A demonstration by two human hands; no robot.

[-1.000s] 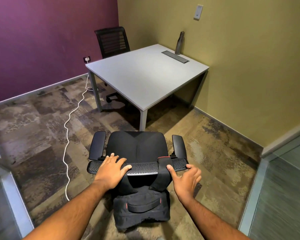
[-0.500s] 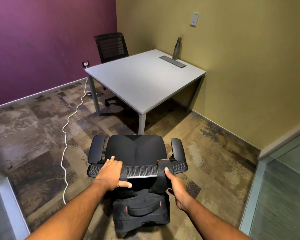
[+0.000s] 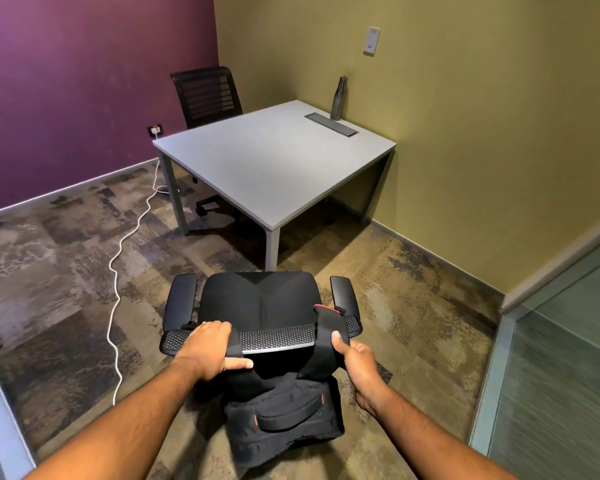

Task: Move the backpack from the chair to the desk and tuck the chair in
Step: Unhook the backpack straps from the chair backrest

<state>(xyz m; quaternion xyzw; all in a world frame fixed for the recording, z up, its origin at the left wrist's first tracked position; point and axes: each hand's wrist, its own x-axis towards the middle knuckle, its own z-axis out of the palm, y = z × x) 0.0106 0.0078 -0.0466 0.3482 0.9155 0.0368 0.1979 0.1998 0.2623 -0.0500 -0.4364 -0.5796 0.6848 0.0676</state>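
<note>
Carpeted office, grey desk [image 3: 274, 161] ahead. Backpack [image 3: 284, 414] hangs by straps behind office chair [image 3: 257, 306] backrest; left hand [image 3: 208, 348] and right hand [image 3: 357, 362] each grip a strap, presumably to unhook it.

- Only one view is given: a wide-angle camera worn on the person's head, looking forward and steeply down.
- Nearest the lens, both forearms reach in from the bottom edge toward the black mesh-backed office chair [image 3: 260, 306], seen from behind and above.
- Farther off, toward the middle, stands the pale grey rectangular desk [image 3: 274, 161], set against the olive-yellow wall [image 3: 482, 133].
- The purple wall [image 3: 84, 81] fills the upper left; patterned brown carpet [image 3: 49, 271] spreads below.
- Straight edges bow near the frame's borders.
</note>
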